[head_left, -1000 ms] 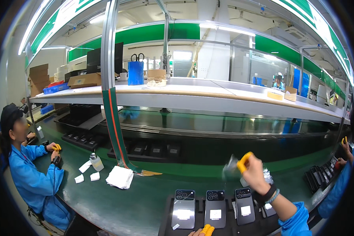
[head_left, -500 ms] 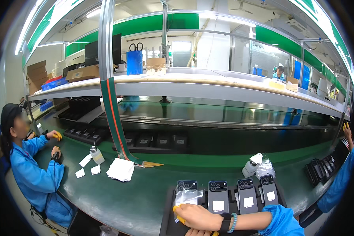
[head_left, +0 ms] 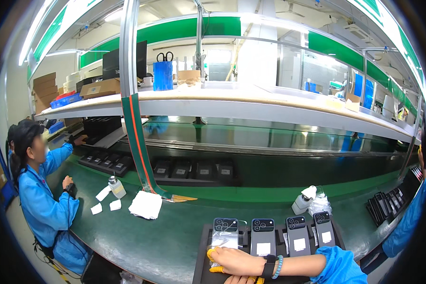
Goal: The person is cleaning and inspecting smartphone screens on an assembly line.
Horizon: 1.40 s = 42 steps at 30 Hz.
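My right hand (head_left: 241, 261), yellow finger cots on its fingertips, reaches in from the right over the leftmost smartphone (head_left: 225, 225). Its thumb and finger close on a clear plastic film (head_left: 228, 240) that lies over the back of this phone and sticks out past its right edge. My left hand (head_left: 240, 280) shows only in part at the lower edge, beneath my right wrist; it wears yellow cots too, and what its fingers do is hidden. Three more dark smartphones (head_left: 262, 234) with white labels lie in a row to the right, in the black tray (head_left: 205, 241).
Behind the phones stand a white pump bottle (head_left: 302, 201) and crumpled clear plastic (head_left: 320, 204). A stack of white wipes (head_left: 145, 204) and another bottle (head_left: 116, 187) sit to the left. Black trays (head_left: 194, 171) lie on the belt. Co-workers in blue (head_left: 47, 199) flank the table.
The film now lies flatter and lower over the leftmost phone; my right hand has barely shifted. Trays on the belt moved right. The left co-worker has stretched an arm toward the far trays.
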Tool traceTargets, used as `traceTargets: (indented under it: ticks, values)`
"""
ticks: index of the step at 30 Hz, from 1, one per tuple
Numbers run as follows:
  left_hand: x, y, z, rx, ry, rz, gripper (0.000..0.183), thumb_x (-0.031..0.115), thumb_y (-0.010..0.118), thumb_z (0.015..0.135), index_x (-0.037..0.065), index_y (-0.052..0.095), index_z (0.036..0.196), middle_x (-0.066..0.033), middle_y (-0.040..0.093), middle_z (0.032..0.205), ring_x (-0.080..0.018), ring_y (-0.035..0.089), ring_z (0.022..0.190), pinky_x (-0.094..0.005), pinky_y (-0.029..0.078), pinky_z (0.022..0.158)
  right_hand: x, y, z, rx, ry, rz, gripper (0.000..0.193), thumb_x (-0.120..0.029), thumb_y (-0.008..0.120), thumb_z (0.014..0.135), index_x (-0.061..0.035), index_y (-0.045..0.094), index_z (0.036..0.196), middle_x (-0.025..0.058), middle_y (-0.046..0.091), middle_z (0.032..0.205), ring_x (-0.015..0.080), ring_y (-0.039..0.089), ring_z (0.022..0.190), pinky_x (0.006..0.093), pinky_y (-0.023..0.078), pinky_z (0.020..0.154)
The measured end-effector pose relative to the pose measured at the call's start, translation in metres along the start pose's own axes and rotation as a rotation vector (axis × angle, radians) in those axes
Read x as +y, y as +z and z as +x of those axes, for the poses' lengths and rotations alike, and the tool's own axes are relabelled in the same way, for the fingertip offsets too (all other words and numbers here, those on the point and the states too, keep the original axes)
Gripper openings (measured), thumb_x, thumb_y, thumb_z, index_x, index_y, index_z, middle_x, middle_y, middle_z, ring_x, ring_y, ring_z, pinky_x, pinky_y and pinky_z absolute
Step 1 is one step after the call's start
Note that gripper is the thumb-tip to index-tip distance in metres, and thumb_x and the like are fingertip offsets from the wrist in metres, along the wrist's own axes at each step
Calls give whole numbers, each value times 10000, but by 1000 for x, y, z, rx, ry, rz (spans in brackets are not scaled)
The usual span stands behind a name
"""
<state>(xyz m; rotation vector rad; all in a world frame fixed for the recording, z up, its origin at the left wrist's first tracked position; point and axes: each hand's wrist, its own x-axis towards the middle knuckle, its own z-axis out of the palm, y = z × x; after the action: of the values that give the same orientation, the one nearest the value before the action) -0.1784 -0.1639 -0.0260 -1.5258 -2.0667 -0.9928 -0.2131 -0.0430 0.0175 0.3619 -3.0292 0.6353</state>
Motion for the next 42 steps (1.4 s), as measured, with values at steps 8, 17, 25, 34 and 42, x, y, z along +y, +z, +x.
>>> traceTargets:
  ticks: [8,17,25,34,42]
  values:
    - [3,-4,2,-6,-19,-16,185,241,632,799,58,623,827,-78,579,748,-243,557,718,-347,450,646,-4,-11,0,-84,-3,34,185,-28,541,792,35,444,936,193,516,833,357,572,796,425,477,654]
    - [2,-1,-1,-28,-27,-16,187,245,630,803,61,627,833,-75,586,746,-243,564,716,-350,453,646,2,-8,-4,-73,-124,-43,191,15,523,751,41,474,933,172,511,834,336,571,780,391,490,657]
    - [1,1,2,36,0,0,173,237,635,780,65,626,759,-81,582,710,-248,565,702,-357,452,649,-7,-1,-2,16,-89,-222,235,-58,573,763,13,495,973,124,500,834,260,591,725,348,503,577]
    - [2,0,0,24,-13,2,165,240,641,776,83,613,733,-66,564,693,-237,556,690,-348,447,640,1,0,-5,-64,-262,-346,180,-132,497,830,-27,510,975,93,498,856,236,578,733,315,495,604]
    - [0,0,0,-6,-17,4,164,244,638,787,82,618,776,-61,567,712,-230,556,693,-342,447,644,9,2,-4,-51,-398,-332,179,-148,478,835,-40,495,977,84,493,855,232,564,743,319,484,653]
